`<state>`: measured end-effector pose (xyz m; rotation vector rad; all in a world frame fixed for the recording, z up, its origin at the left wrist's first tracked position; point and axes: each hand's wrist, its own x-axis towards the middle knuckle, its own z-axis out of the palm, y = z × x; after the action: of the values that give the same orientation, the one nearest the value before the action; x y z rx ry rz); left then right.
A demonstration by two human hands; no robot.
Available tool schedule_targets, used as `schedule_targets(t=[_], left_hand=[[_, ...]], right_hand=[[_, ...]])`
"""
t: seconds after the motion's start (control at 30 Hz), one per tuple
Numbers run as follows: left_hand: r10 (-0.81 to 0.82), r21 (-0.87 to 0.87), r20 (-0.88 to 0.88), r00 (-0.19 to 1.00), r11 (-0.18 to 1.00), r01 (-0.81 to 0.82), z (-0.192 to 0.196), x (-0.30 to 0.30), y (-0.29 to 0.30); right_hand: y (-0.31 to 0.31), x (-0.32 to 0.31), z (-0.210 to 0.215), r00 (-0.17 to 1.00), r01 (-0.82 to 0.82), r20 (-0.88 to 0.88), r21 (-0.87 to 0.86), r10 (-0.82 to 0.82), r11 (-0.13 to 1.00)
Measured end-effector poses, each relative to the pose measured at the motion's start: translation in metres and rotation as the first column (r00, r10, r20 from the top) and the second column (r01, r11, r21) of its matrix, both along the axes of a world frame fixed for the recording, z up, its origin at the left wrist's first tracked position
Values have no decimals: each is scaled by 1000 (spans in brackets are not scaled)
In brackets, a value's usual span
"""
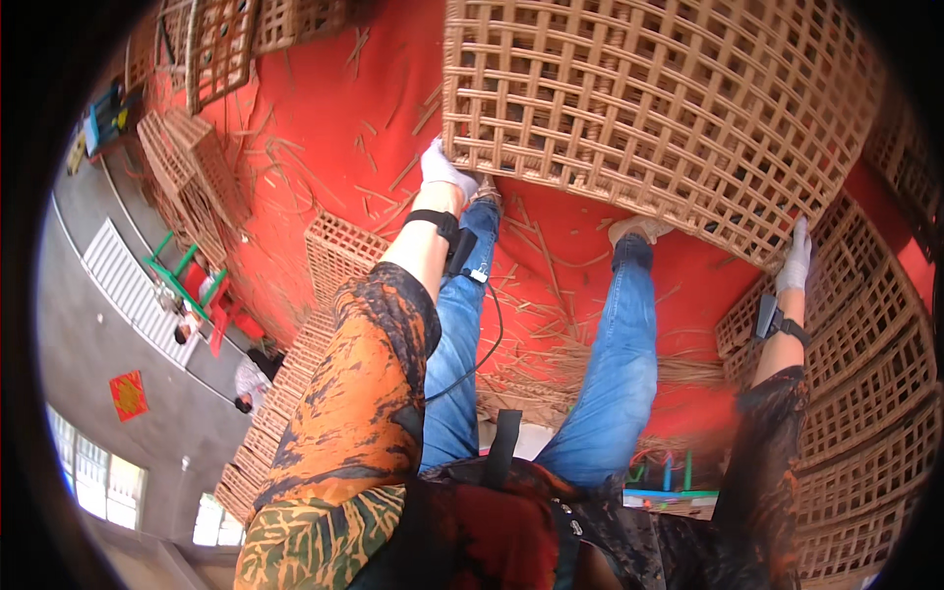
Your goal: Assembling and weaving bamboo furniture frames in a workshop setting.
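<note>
A large tan woven lattice basket point(629, 108) fills the upper right of the view, its open-grid side toward me. My left hand point(444, 169), in a white glove, is closed on its near left corner. At the near right corner my right hand point(796, 258), gloved too, holds the edge; its fingers partly go behind the weave. Black bands with small devices sit on both wrists. Below the basket's near edge are my legs in blue jeans point(615, 374), feet apart.
Red sheeting point(324, 128) covers the floor, strewn with loose cane strips point(551, 344). Stacked woven baskets point(855, 393) stand on the right, and more baskets point(334, 251) on the left. Two people point(258, 379) are at the far left near a green frame point(177, 275).
</note>
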<state>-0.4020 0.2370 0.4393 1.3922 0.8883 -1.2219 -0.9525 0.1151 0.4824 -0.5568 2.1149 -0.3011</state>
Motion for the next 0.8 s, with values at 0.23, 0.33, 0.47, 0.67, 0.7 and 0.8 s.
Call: schedule_targets(t=[0.23, 0.33, 0.47, 0.67, 0.7, 0.8], left_hand=[[283, -201, -180, 942, 927, -317, 13, -34, -14], [238, -171, -3, 971, 957, -235, -7, -32, 10], [113, -186, 181, 977, 979, -78, 5, -30, 40], [330, -290, 101, 939, 912, -289, -9, -46, 39], [344, -287, 96, 934, 908, -305, -11, -46, 42], [341, -316, 82, 937, 900, -300, -8, -41, 34]], right_hand=[[-14, -13, 1, 987, 154, 27, 79, -156, 985], [-16, 38, 18, 972, 235, -43, 155, -231, 960], [-4, 67, 12, 967, 252, -73, 129, -244, 959], [-7, 69, 12, 955, 239, -210, 132, -208, 962], [-6, 77, 15, 956, 237, -209, 141, -205, 961], [-21, 30, -1, 962, 247, -162, 162, -221, 955]])
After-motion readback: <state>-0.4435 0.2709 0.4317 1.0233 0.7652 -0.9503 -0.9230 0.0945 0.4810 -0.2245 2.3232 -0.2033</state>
